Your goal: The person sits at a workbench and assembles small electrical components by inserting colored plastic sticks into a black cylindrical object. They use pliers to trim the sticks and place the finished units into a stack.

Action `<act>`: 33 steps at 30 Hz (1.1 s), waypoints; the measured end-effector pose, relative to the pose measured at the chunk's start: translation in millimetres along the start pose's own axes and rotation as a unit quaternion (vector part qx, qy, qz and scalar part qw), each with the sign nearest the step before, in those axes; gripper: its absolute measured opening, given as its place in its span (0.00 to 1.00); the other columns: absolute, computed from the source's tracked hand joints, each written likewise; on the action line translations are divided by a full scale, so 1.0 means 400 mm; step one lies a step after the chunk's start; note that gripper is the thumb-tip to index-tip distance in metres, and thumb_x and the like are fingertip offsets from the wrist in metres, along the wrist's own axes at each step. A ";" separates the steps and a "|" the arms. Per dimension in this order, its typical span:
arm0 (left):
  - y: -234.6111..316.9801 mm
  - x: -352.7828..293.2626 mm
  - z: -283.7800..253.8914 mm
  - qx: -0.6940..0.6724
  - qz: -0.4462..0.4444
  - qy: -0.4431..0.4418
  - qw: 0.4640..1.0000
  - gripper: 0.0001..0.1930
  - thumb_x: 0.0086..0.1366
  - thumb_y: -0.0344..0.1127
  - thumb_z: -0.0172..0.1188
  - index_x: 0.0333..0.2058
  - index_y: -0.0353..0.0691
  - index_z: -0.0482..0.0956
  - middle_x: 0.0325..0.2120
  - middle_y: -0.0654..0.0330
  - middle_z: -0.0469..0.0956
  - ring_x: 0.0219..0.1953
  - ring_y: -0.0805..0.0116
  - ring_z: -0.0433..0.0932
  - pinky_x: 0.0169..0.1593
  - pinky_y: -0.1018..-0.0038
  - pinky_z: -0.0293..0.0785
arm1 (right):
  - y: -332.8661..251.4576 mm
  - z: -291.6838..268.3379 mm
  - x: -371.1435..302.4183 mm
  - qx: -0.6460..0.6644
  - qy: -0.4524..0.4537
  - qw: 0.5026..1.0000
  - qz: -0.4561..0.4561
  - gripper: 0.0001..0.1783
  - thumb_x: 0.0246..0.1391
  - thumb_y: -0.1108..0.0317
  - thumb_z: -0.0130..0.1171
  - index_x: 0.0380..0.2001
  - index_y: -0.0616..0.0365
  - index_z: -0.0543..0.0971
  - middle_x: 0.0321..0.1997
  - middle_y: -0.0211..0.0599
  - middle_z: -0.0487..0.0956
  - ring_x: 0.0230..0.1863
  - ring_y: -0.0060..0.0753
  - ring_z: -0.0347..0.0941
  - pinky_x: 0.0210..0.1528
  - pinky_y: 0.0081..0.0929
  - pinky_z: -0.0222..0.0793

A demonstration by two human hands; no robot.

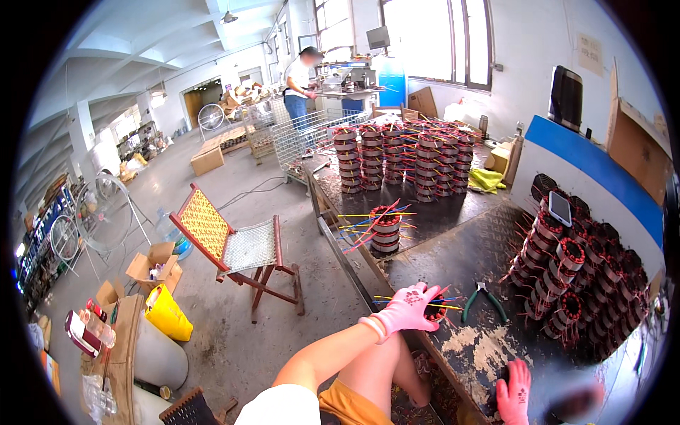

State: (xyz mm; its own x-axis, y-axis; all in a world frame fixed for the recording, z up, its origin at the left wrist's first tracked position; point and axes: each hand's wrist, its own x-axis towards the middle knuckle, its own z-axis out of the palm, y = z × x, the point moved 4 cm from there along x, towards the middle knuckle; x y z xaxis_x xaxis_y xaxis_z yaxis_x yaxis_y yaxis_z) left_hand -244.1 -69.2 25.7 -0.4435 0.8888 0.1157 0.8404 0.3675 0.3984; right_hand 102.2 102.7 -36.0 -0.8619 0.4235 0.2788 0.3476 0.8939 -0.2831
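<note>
Pink-gloved L hand point(408, 310) w/ fingers round coil ring point(438, 309), R hand point(516, 395) thumb wide, scuffed blk bench point(433, 265), grey floor point(322, 273)

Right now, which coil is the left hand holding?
The coil just left of the green pliers, gripped by the left hand; the others are stacked, away from that hand.

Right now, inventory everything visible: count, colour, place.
Coil rings: many, red and grey, on bench.
Pliers: one, green, on bench.
Phone: one, pale, on right stacks.
Cloth: one, yellow, far bench.
Folding chair: one, yellow and white, left of bench.
Bag: one, yellow, lower left.
Fans: several, grey, left side.
Boxes: several, brown, on floor.
Person: one, white top, background.
Left hand: one, pink gloved, on coil ring.
Right hand: one, pink gloved, lower right.
</note>
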 end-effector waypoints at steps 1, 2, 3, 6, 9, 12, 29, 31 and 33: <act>-0.003 -0.015 -0.023 -0.004 0.005 -0.005 1.000 0.50 0.48 0.61 0.73 0.66 0.41 0.67 0.53 0.44 0.73 0.55 0.44 0.76 0.58 0.58 0.74 | -0.042 -0.008 0.000 0.000 -0.002 1.000 -0.008 0.30 0.69 0.59 0.52 0.67 0.65 0.67 0.72 0.59 0.65 0.75 0.61 0.54 0.77 0.51 0.49; -0.012 -0.026 -0.043 0.001 0.014 0.015 1.000 0.50 0.48 0.61 0.73 0.66 0.41 0.67 0.53 0.44 0.73 0.55 0.44 0.76 0.58 0.59 0.74 | -0.046 -0.008 -0.006 -0.008 0.005 1.000 -0.011 0.30 0.68 0.59 0.53 0.67 0.64 0.68 0.72 0.58 0.66 0.75 0.60 0.55 0.77 0.51 0.49; -0.021 -0.035 -0.063 0.005 0.024 0.034 0.999 0.50 0.48 0.61 0.73 0.65 0.41 0.68 0.53 0.45 0.73 0.55 0.45 0.76 0.59 0.59 0.74 | -0.047 -0.007 -0.012 -0.016 0.011 1.000 -0.014 0.30 0.67 0.59 0.55 0.67 0.63 0.68 0.72 0.57 0.66 0.75 0.59 0.55 0.77 0.51 0.50; -0.007 -0.036 -0.208 0.010 0.072 0.084 0.994 0.43 0.49 0.53 0.75 0.61 0.43 0.71 0.49 0.46 0.77 0.53 0.47 0.79 0.56 0.59 0.76 | -0.013 0.017 -0.030 0.019 0.009 0.999 0.041 0.35 0.58 0.59 0.60 0.65 0.65 0.68 0.72 0.54 0.65 0.75 0.61 0.55 0.78 0.56 0.44; -0.051 -0.047 -0.364 -0.070 0.098 0.163 0.979 0.40 0.46 0.41 0.79 0.59 0.38 0.76 0.48 0.51 0.79 0.51 0.57 0.80 0.56 0.64 0.77 | -0.065 -0.006 -0.008 0.027 0.018 0.998 0.048 0.35 0.53 0.61 0.64 0.62 0.63 0.70 0.69 0.53 0.68 0.73 0.60 0.58 0.78 0.55 0.46; -0.228 0.002 -0.444 -0.130 0.034 0.212 0.968 0.50 0.47 0.54 0.79 0.65 0.35 0.69 0.55 0.47 0.77 0.59 0.52 0.77 0.62 0.63 0.73 | -0.089 -0.015 0.000 0.051 0.017 0.997 0.057 0.33 0.55 0.62 0.63 0.62 0.62 0.71 0.71 0.50 0.68 0.74 0.60 0.57 0.79 0.54 0.44; -0.411 0.294 -0.410 0.007 -0.137 0.083 0.987 0.61 0.42 0.69 0.74 0.71 0.39 0.63 0.64 0.45 0.71 0.66 0.50 0.71 0.68 0.64 0.66 | -0.071 -0.022 -0.002 0.035 0.012 0.995 0.088 0.33 0.53 0.55 0.65 0.61 0.58 0.74 0.70 0.48 0.69 0.73 0.57 0.59 0.78 0.55 0.47; -0.417 0.290 -0.412 0.024 -0.137 0.096 0.986 0.61 0.43 0.69 0.74 0.71 0.39 0.63 0.65 0.46 0.71 0.67 0.50 0.70 0.69 0.64 0.65 | -0.078 -0.026 0.003 0.043 0.010 0.995 0.087 0.33 0.53 0.58 0.64 0.61 0.58 0.73 0.70 0.49 0.69 0.74 0.57 0.58 0.78 0.55 0.46; -0.426 0.283 -0.416 0.021 -0.137 0.097 0.986 0.61 0.43 0.69 0.73 0.71 0.40 0.63 0.65 0.46 0.70 0.68 0.51 0.68 0.70 0.64 0.64 | -0.084 -0.024 0.005 0.050 0.008 0.995 0.085 0.33 0.54 0.59 0.64 0.62 0.59 0.73 0.70 0.49 0.69 0.74 0.56 0.58 0.78 0.55 0.45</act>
State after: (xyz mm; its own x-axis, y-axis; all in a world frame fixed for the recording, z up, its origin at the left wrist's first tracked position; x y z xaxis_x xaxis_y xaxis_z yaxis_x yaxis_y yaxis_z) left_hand -489.1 -76.8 122.3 -0.7030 0.6876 0.1818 0.6916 0.6011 0.4005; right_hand 92.3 75.1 -17.2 -0.7867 0.5712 0.2341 0.4497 0.7901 -0.4165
